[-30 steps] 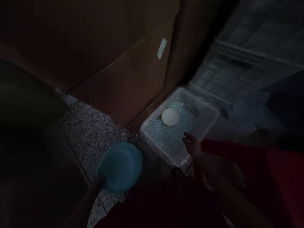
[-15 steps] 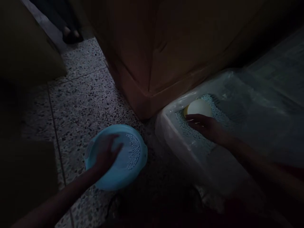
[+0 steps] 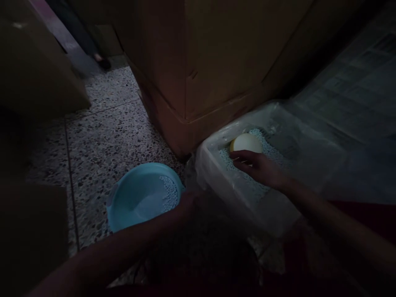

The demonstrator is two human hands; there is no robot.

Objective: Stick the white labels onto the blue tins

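Note:
My right hand (image 3: 258, 168) is closed at the near side of a rounded white bowl (image 3: 248, 143) with a yellow rim. The bowl lies tipped among small pale blue pellets (image 3: 275, 153) inside a clear plastic bag (image 3: 210, 165). Part of the bowl is hidden behind my fingers. My left hand (image 3: 188, 203) is by the right edge of a light blue plastic basin (image 3: 122, 210), dark and smeared by motion, so its fingers cannot be made out. A small heap of the same pellets (image 3: 170, 194) lies along the basin's right inner side.
A large brown cardboard box (image 3: 222, 62) stands behind the bag, its corner towards me. Darker boxy shapes (image 3: 37, 70) are at the left. Speckled floor tiles (image 3: 102, 136) lie between. A person's leg and foot (image 3: 100, 60) show at the upper left.
My left hand has moved from inside the basin rightward to its right edge. The right hand stays at the bowl. The view has shifted slightly, and the other person's foot has moved.

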